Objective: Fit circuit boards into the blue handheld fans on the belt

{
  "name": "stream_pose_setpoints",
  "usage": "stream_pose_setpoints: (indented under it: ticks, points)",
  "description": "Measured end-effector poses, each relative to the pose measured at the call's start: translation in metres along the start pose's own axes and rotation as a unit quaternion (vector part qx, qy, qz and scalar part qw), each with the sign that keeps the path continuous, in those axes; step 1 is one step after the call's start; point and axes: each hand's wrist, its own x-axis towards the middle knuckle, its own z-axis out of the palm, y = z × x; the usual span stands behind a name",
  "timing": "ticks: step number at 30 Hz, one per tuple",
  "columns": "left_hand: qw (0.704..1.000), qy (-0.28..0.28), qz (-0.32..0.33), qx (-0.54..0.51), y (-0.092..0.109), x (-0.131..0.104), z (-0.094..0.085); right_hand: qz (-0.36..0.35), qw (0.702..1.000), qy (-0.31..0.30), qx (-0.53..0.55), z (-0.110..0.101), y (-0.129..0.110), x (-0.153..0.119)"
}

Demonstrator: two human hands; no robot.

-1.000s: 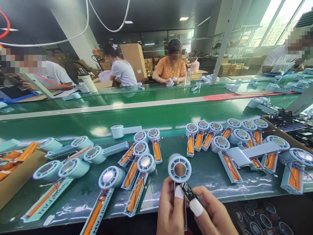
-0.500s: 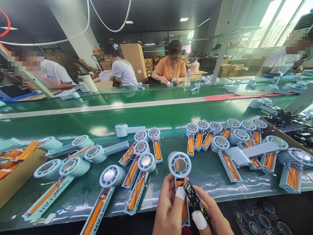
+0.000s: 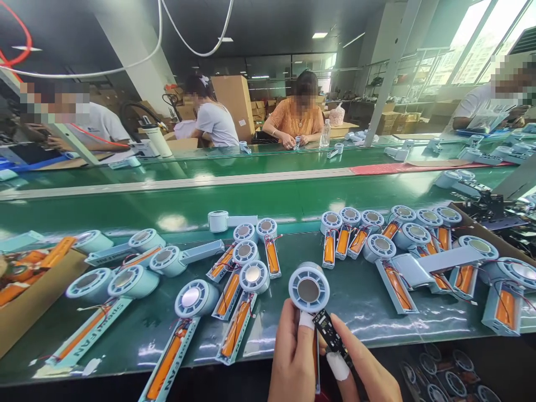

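Near the bottom centre, a light blue fan (image 3: 309,287) with a round grille stands head up, its handle gripped by my left hand (image 3: 293,354). The left thumb, wrapped in white tape, presses on the handle just below the head. My right hand (image 3: 363,360) pinches a black circuit board (image 3: 330,333) between its fingers and a white-taped thumb. The board is tilted, and its upper end meets the fan's handle under the head. Most of the handle is hidden behind the left hand and the board.
Many fans with orange batteries (image 3: 237,326) lie left and right on the green bench (image 3: 138,335). Boxes stand at the far left (image 3: 46,301) and right, the right one beside black boards (image 3: 494,206). People sit across the conveyor (image 3: 268,192).
The view has shifted slightly. The fan in my left hand has turned a little and its battery is now mostly hidden. The board remains in my right hand, closer under the head.
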Motion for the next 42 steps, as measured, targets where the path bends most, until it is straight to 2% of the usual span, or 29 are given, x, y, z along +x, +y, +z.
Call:
stream_pose_setpoints:
  ticks: [3, 5, 13, 18, 21, 26, 29, 31, 33, 36, 40, 42]
  points:
    - [0.994, -0.06, -0.015, -0.086, -0.001, 0.009, -0.001, -0.023, 1.0, -0.001, -0.006, 0.004, 0.006, 0.0]
    - [0.99, -0.087, -0.014, -0.108, -0.002, 0.013, -0.001, -0.032, 0.999, -0.004, -0.006, 0.006, 0.01, -0.001]
    - [0.977, -0.094, -0.064, -0.179, 0.001, 0.008, 0.005, -0.069, 0.996, -0.043, -0.024, -0.003, 0.014, 0.003]
    - [0.975, -0.057, -0.124, -0.176, 0.002, 0.003, 0.005, -0.062, 0.996, -0.044, -0.048, -0.009, 0.012, 0.012]
    - [0.984, -0.033, -0.093, -0.146, -0.004, 0.001, 0.007, -0.058, 0.995, -0.05, -0.069, -0.008, 0.012, 0.014]
    - [1.0, 0.016, -0.019, -0.011, -0.014, -0.008, 0.016, -0.04, 0.995, -0.056, -0.076, 0.004, 0.009, 0.011]
    - [0.999, 0.039, 0.022, 0.01, -0.016, -0.011, 0.02, -0.013, 0.998, -0.038, -0.046, 0.014, 0.004, 0.011]
    - [0.999, 0.036, 0.028, 0.013, -0.016, -0.011, 0.02, -0.013, 0.999, -0.037, -0.026, 0.016, 0.001, 0.014]
    - [1.0, 0.013, 0.008, 0.006, -0.016, -0.008, 0.018, -0.025, 0.998, -0.061, -0.012, 0.014, 0.0, 0.019]
    - [1.0, -0.018, -0.009, -0.018, -0.018, 0.0, 0.015, -0.05, 0.989, -0.135, -0.017, 0.004, 0.002, 0.025]
    - [0.998, -0.029, 0.035, -0.049, -0.028, 0.012, 0.013, -0.085, 0.965, -0.241, -0.056, -0.008, 0.012, 0.027]
    - [0.996, -0.038, 0.047, -0.061, -0.032, 0.016, 0.011, -0.092, 0.958, -0.263, -0.064, -0.012, 0.017, 0.028]
